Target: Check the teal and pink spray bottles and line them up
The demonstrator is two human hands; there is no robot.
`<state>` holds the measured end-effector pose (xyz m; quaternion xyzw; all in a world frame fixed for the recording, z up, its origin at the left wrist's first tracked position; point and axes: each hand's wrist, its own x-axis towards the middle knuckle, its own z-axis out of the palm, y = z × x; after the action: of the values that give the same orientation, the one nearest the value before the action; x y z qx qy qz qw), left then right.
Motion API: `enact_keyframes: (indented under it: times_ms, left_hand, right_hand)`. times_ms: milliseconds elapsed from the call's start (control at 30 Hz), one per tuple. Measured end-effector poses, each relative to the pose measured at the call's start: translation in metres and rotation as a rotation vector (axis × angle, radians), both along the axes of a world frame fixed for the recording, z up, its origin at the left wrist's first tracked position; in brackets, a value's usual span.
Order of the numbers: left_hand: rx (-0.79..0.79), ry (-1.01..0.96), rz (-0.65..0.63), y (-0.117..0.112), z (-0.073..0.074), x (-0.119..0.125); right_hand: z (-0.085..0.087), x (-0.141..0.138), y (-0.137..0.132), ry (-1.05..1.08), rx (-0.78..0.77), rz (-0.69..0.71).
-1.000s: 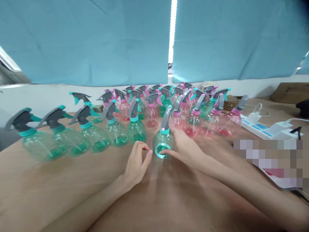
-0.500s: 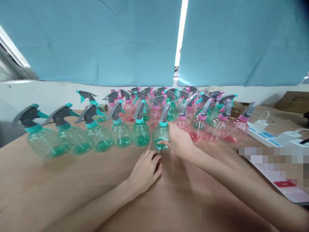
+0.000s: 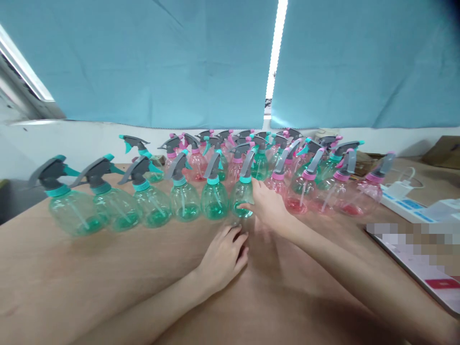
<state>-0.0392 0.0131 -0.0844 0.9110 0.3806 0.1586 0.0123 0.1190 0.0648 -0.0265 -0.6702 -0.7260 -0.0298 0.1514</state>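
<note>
Around the right side of a green spray bottle (image 3: 240, 195) is my right hand (image 3: 271, 207), its thumb across the front and its other fingers partly hidden behind. The bottle stands upright on the wooden table (image 3: 151, 268), with a turquoise collar and grey trigger head. My left hand (image 3: 222, 256) rests palm down on the table just in front of it, fingers loosely apart and holding nothing. To the left stands a row of similar green bottles, the nearest one a green bottle (image 3: 214, 200). Right of my right hand are pink spray bottles, including a pink bottle (image 3: 297, 197).
Several more pink and green bottles crowd behind the front row, such as a far green bottle (image 3: 259, 165). At the right lie a white power strip (image 3: 406, 207) with plugs and a flat, partly blurred item (image 3: 406, 258). A blue curtain (image 3: 143, 62) hangs behind.
The whole view has shifted slightly, so everything sits a little further right. My hands and the bottles keep nearly the same places relative to each other.
</note>
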Motion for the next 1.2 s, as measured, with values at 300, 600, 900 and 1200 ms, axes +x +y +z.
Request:
enact_keyframes:
  times_ms: [300,600,900,1200]
  left_hand:
    - [0.0,0.007,0.001,-0.003,-0.001,-0.001]
    - [0.005,0.013,-0.001,-0.001,0.001,-0.001]
    - [-0.012,0.015,0.0,-0.001,0.002,0.0]
    - [-0.036,0.018,0.015,0.001,0.003,-0.002]
  right_hand:
    - [0.0,-0.001,-0.001,0.009,0.007,-0.014]
    - [-0.005,0.024,-0.031,0.159,0.123,0.077]
    - [-0.009,0.089,-0.035,0.318,0.337,-0.007]
    - [-0.015,0.086,-0.012,0.375,0.331,-0.001]
